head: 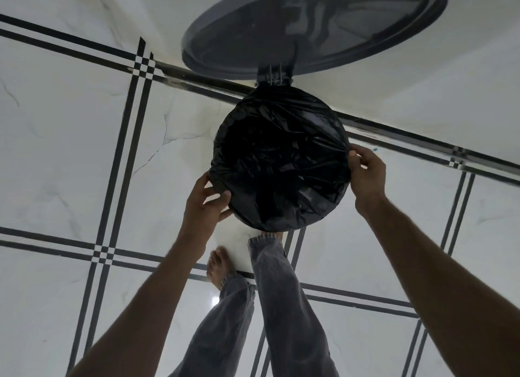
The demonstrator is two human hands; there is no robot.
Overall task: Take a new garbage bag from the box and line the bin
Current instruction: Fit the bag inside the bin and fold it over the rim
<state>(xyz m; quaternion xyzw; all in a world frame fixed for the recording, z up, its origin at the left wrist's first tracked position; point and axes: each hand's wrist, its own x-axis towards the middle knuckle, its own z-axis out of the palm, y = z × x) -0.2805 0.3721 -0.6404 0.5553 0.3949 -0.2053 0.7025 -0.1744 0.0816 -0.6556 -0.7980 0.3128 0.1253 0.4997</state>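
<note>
- The black garbage bag (pixel 281 163) is sitting in the round bin (pixel 284 224), its mouth folded out over the rim all the way round, while the pouch is sagging into the bin in loose, crumpled folds.
- The left hand (pixel 206 205) is pinching the turned-over edge at the near-left of the rim, thumb and fingers curling onto the plastic.
- The right hand (pixel 365 170) is gripping the folded edge at the right side of the rim, fingers bending over the film.
- The lid (pixel 309 30) is standing open on its hinge at the far side of the bin, and a leg in grey trousers (pixel 281 292) is reaching to the foot of the bin, probably holding a pedal down, though the foot itself is hidden.
- The film is looking thin, very light and limp, with no stiffness of its own, so it is likely taking whatever shape the rim gives it.
- Its glossy surface is probably sliding easily under the fingers, and sharp tugging is likely to stretch or tear it.
- The best hold is seemingly the doubled edge at the rim, taken at opposite points and pulled down evenly.
- The lining is looking nearly finished; smoothing the overhang is seemingly what is left.
- The box is not showing anywhere on the tiled floor (pixel 70 151).
</note>
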